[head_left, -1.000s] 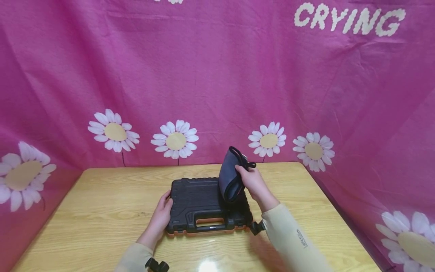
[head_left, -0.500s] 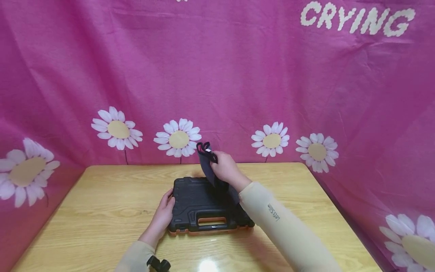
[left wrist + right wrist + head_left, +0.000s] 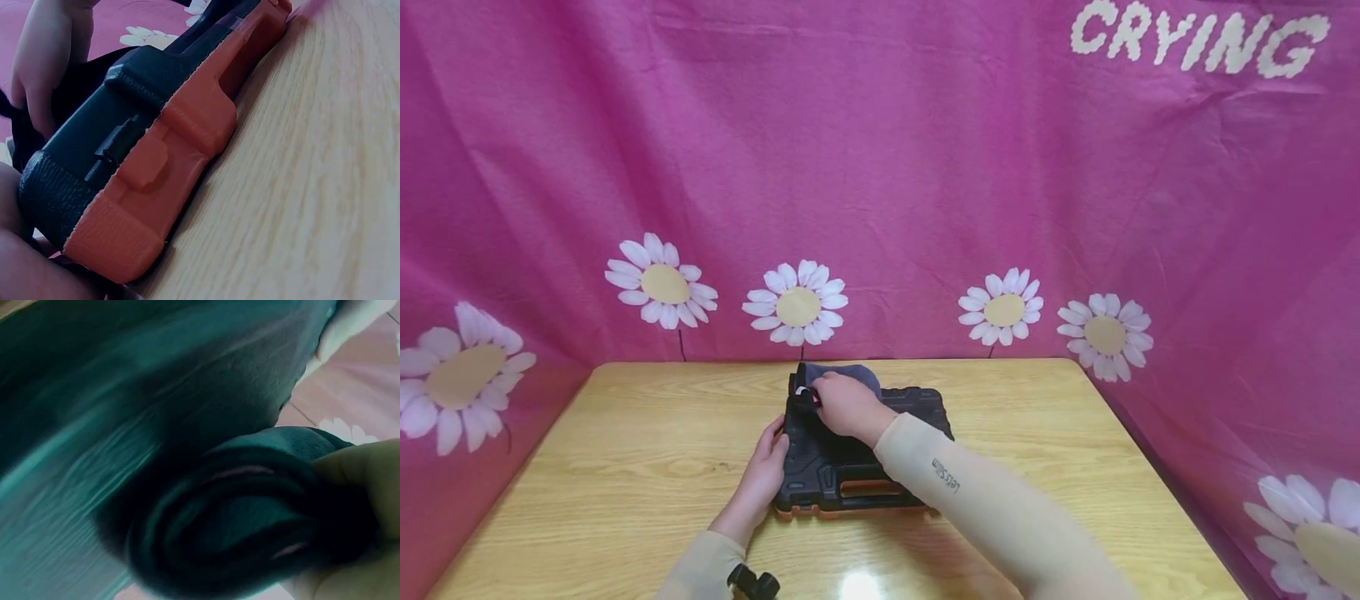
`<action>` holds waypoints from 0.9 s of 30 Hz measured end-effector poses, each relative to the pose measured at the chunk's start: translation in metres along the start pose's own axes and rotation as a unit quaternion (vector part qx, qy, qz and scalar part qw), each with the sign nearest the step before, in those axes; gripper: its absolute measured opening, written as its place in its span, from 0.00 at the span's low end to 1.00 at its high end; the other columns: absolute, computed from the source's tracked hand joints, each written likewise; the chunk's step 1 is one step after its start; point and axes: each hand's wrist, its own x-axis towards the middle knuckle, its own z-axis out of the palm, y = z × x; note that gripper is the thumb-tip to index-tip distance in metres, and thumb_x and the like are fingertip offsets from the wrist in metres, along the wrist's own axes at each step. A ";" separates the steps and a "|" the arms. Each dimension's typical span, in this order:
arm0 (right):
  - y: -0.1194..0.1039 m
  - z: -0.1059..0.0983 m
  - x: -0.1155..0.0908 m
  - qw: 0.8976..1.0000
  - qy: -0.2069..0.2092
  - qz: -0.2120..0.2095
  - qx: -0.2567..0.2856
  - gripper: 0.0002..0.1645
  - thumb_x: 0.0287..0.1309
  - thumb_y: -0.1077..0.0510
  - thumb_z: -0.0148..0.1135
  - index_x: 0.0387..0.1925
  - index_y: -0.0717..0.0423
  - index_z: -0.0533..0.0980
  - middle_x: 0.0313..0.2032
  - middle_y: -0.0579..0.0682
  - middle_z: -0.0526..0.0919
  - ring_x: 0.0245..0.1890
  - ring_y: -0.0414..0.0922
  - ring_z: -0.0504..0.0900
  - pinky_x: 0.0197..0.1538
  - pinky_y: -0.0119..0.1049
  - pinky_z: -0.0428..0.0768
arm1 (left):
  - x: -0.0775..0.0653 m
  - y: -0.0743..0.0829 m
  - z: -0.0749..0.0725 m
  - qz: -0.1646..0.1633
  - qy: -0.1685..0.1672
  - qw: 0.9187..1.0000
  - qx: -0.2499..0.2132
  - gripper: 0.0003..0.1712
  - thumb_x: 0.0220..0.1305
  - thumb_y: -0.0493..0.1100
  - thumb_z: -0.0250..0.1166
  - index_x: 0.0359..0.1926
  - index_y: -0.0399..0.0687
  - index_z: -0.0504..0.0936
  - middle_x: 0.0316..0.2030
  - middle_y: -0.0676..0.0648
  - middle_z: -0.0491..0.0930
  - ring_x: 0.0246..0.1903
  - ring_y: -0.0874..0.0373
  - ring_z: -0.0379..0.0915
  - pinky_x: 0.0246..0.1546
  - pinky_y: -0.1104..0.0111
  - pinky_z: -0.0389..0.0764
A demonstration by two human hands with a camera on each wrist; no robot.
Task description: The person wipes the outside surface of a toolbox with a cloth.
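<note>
In the head view a black case [image 3: 808, 467] with an orange base lies flat on the table, its handle toward me. My left hand [image 3: 762, 471] rests against the case's left side, fingers extended along the edge; in the left wrist view its digits [image 3: 25, 265] touch the case's corner. My right hand [image 3: 850, 407] grips a folded grey-blue cloth item [image 3: 850, 375] with black edging, over the case's back left part. The right wrist view shows the thumb and fingers pinching this rolled cloth [image 3: 244, 519] close to the case lid. Part of the lid is hidden under my right arm.
The wooden table [image 3: 647, 467] extends around the case on both sides. A pink curtain [image 3: 895, 167] with printed daisies hangs behind and beside the table. A small black device [image 3: 752, 582] is strapped at my left wrist.
My right hand has carried the cloth item leftward across the case lid, from its right side to its back left, and lower. The left hand and the case have stayed in place.
</note>
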 end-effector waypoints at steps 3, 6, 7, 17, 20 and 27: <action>-0.009 0.005 -0.001 0.998 -0.018 -0.009 -0.059 0.16 0.70 0.53 0.63 0.54 0.55 0.83 0.50 0.51 0.86 0.49 0.47 0.85 0.58 0.40 0.85 | -0.001 0.000 0.001 0.011 -0.001 1.000 -0.008 0.31 0.85 0.44 0.38 0.81 0.38 0.48 0.75 0.24 0.55 0.75 0.30 0.53 0.77 0.40 0.53; -0.015 0.007 -0.002 0.993 -0.035 -0.024 -0.108 0.17 0.72 0.53 0.60 0.55 0.54 0.83 0.51 0.50 0.85 0.49 0.47 0.83 0.57 0.39 0.85 | -0.001 0.000 0.001 0.018 -0.003 1.000 -0.013 0.31 0.85 0.42 0.37 0.81 0.37 0.48 0.75 0.24 0.55 0.75 0.30 0.54 0.77 0.40 0.54; -0.018 0.008 -0.004 0.992 -0.038 -0.029 -0.121 0.17 0.72 0.53 0.59 0.55 0.54 0.84 0.50 0.49 0.85 0.48 0.47 0.83 0.56 0.39 0.85 | -0.001 0.000 0.001 0.016 -0.002 1.000 -0.012 0.31 0.85 0.42 0.38 0.81 0.37 0.48 0.75 0.24 0.55 0.75 0.30 0.54 0.77 0.40 0.54; -0.031 0.010 -0.021 0.979 -0.017 -0.069 -0.192 0.12 0.73 0.56 0.60 0.48 0.53 0.86 0.40 0.48 0.85 0.38 0.43 0.85 0.44 0.36 0.88 | 0.000 -0.001 0.000 -0.002 0.008 1.000 0.001 0.31 0.85 0.43 0.36 0.81 0.38 0.47 0.77 0.27 0.47 0.77 0.30 0.47 0.78 0.39 0.50; -0.035 0.009 -0.028 0.978 -0.012 -0.075 -0.197 0.11 0.72 0.56 0.60 0.47 0.53 0.87 0.38 0.48 0.85 0.35 0.42 0.84 0.42 0.35 0.89 | 0.000 0.000 0.000 0.001 0.005 1.000 -0.007 0.31 0.84 0.43 0.36 0.81 0.37 0.47 0.78 0.27 0.47 0.78 0.31 0.46 0.78 0.40 0.49; -0.043 0.007 -0.050 0.965 -0.008 -0.099 -0.241 0.12 0.71 0.54 0.62 0.47 0.53 0.87 0.40 0.48 0.86 0.33 0.40 0.85 0.38 0.33 0.88 | -0.002 0.001 0.001 0.006 0.003 1.000 -0.011 0.32 0.85 0.46 0.36 0.81 0.37 0.47 0.77 0.27 0.45 0.76 0.30 0.48 0.77 0.40 0.52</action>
